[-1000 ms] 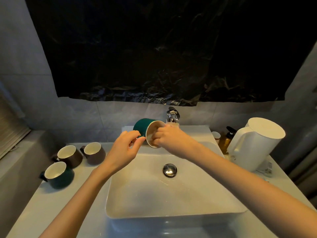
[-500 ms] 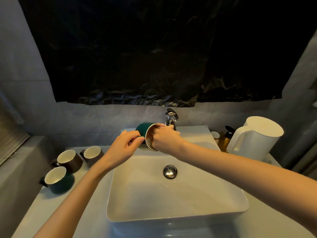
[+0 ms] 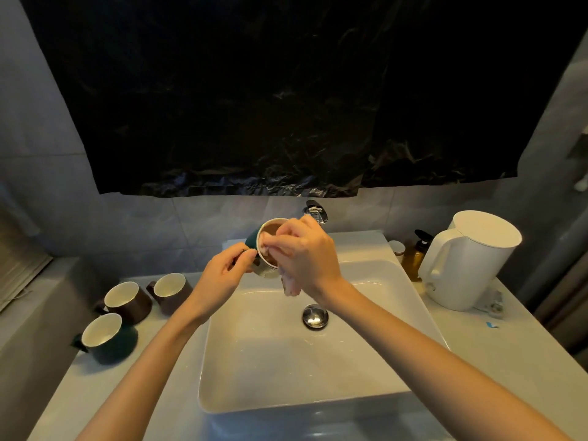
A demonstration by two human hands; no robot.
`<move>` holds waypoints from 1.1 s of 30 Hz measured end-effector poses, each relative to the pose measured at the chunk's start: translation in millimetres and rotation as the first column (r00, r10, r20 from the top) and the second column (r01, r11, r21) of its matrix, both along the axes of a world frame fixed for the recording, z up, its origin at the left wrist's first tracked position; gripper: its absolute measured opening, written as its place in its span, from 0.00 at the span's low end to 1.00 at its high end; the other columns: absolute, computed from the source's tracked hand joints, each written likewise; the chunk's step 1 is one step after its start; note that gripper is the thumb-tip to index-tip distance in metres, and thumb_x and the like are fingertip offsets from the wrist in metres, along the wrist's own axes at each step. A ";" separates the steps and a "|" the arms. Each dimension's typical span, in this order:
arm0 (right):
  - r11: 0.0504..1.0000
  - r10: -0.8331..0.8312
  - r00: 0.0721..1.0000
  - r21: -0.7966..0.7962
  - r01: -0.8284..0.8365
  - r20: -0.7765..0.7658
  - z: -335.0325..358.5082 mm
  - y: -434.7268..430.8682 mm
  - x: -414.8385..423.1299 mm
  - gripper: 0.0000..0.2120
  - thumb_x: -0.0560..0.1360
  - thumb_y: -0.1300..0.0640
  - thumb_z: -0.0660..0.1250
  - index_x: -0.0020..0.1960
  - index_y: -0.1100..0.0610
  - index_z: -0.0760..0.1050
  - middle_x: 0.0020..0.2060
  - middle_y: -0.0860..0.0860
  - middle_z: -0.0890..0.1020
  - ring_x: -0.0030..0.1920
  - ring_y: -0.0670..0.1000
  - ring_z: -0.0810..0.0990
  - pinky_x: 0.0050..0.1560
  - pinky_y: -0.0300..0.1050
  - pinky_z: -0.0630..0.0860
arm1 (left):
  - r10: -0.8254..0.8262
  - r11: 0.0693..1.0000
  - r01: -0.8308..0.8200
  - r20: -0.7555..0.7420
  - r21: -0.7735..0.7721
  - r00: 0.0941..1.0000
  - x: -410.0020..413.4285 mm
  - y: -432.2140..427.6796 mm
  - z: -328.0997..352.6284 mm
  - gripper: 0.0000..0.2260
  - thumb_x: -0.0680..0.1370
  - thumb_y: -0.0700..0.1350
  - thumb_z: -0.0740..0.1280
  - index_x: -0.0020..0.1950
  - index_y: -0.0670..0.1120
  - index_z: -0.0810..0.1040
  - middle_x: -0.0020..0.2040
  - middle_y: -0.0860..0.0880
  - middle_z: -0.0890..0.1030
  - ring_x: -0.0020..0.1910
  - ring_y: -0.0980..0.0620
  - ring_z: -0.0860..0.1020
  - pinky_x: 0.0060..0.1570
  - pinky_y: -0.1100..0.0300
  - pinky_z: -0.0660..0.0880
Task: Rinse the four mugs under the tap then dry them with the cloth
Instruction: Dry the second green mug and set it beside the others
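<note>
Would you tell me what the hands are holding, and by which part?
Left hand pinches the green mug at its side; right hand curls fingers over its rim.

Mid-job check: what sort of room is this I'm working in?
Probably a bathroom vanity: a white rectangular countertop basin with a chrome tap behind it, grey wall tiles, and an amber pump bottle beside a white jug kettle.

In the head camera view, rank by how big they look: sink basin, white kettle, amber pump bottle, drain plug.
1. sink basin
2. white kettle
3. amber pump bottle and drain plug: look alike, kettle hides part of the bottle, unranked.
</note>
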State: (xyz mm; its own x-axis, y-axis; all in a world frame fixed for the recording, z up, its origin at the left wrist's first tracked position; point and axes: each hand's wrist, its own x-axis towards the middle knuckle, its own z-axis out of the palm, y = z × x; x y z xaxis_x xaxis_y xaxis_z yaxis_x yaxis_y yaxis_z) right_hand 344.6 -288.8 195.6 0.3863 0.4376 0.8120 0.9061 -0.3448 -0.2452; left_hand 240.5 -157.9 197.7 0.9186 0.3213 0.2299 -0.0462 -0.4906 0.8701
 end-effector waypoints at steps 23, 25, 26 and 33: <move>0.729 0.118 0.784 -0.483 -0.485 -0.610 38.4 -33.2 -6.0 0.14 0.82 0.61 0.53 0.43 0.51 0.73 0.29 0.47 0.75 0.29 0.47 0.80 0.34 0.41 0.76 | 0.001 0.999 -0.003 -0.034 -0.035 0.999 -1.0 2.7 -3.0 0.13 0.81 0.46 0.59 0.46 0.39 0.76 0.42 0.41 0.77 0.43 0.53 0.77 0.48 0.61 0.77; 0.808 0.129 0.793 -0.401 -0.432 -0.595 32.8 -39.3 -5.7 0.10 0.82 0.62 0.54 0.52 0.56 0.74 0.33 0.53 0.76 0.28 0.54 0.80 0.32 0.46 0.79 | 0.050 0.993 -0.055 -0.050 -0.102 0.997 0.8 2.3 -3.4 0.13 0.82 0.47 0.58 0.46 0.42 0.77 0.43 0.43 0.77 0.44 0.52 0.76 0.45 0.62 0.77; 0.853 0.149 0.823 -0.349 -0.387 -0.548 29.1 -41.4 -3.9 0.08 0.81 0.64 0.56 0.52 0.58 0.74 0.36 0.54 0.77 0.32 0.56 0.78 0.33 0.45 0.77 | 0.067 0.989 -0.074 -0.061 -0.127 0.996 1.8 1.5 -3.2 0.13 0.82 0.48 0.57 0.45 0.45 0.77 0.44 0.45 0.77 0.44 0.54 0.75 0.42 0.64 0.76; 0.976 0.206 0.755 0.189 -0.111 -0.622 16.8 -50.5 -3.2 0.05 0.82 0.58 0.55 0.49 0.55 0.68 0.40 0.54 0.74 0.40 0.49 0.73 0.37 0.39 0.71 | 0.174 0.931 -0.199 -0.108 -0.307 0.979 4.3 -16.8 2.7 0.15 0.83 0.52 0.54 0.41 0.48 0.73 0.38 0.50 0.71 0.39 0.55 0.69 0.41 0.62 0.70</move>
